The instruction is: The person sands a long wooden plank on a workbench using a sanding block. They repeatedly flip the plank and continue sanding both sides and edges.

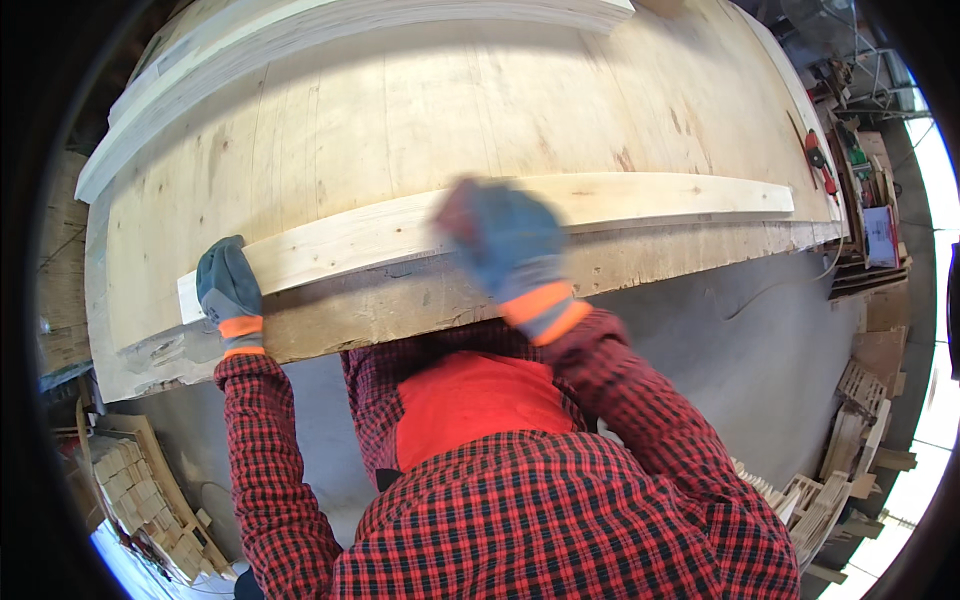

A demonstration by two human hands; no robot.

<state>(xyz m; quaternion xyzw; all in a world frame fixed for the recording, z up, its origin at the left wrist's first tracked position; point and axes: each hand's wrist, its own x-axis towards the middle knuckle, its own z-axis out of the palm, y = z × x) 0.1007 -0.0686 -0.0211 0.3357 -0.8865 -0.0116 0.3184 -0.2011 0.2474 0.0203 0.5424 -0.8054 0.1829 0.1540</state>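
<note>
A long pale wooden board (pixel 345 242) lies along the near edge of a plywood-topped table (pixel 400 130). My left hand (pixel 229 281), in a grey-blue work glove with an orange-striped cuff, is closed over the board near its left end. Around the board's middle is my right hand (pixel 513 236), gloved alike and smeared by motion. Its fingers look curled round a small reddish-brown thing (pixel 456 212), too blurred to name. Part of the board is hidden behind this hand.
Long pale boards (pixel 290 45) lie stacked across the table's far side. A red-and-black hand tool (pixel 818 160) rests at the right edge. Piles of wood pieces stand on the floor at lower left (pixel 140 495) and lower right (pixel 820 505).
</note>
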